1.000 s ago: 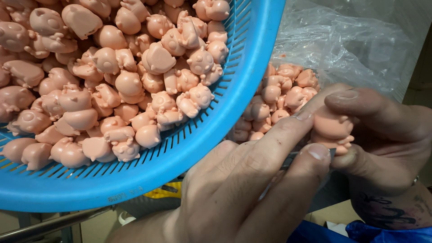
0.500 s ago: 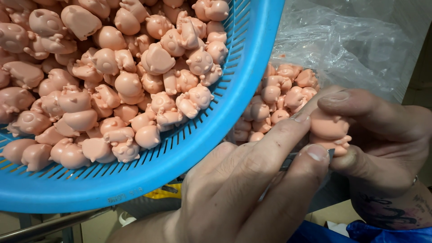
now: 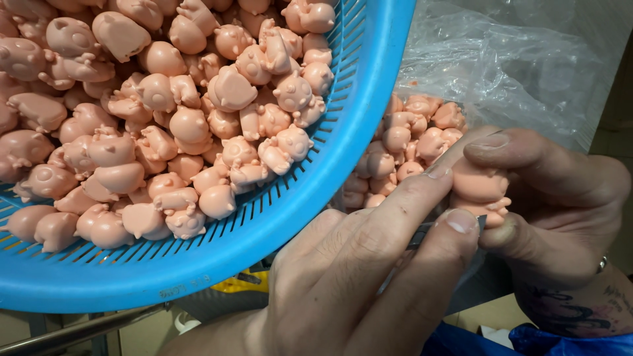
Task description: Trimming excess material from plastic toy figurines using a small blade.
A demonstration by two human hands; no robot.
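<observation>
Blue slotted basket (image 3: pixel 310 217) heaped with pink figurines (image 3: pixel 165 125); clear plastic bag (image 3: pixel 514 72) holding more

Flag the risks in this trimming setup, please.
1. The blade in the left hand works close to the right hand fingertips pinching the pink figure; a slip could cut skin.
2. The blue basket sits tilted and heaped; figures might spill over its rim.

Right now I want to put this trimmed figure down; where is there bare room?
Bare mesh shows only along the blue basket's near wall, below the heaped pink figures. The clear bag has loose plastic above its own pile. Both hands crowd the held figure.
</observation>
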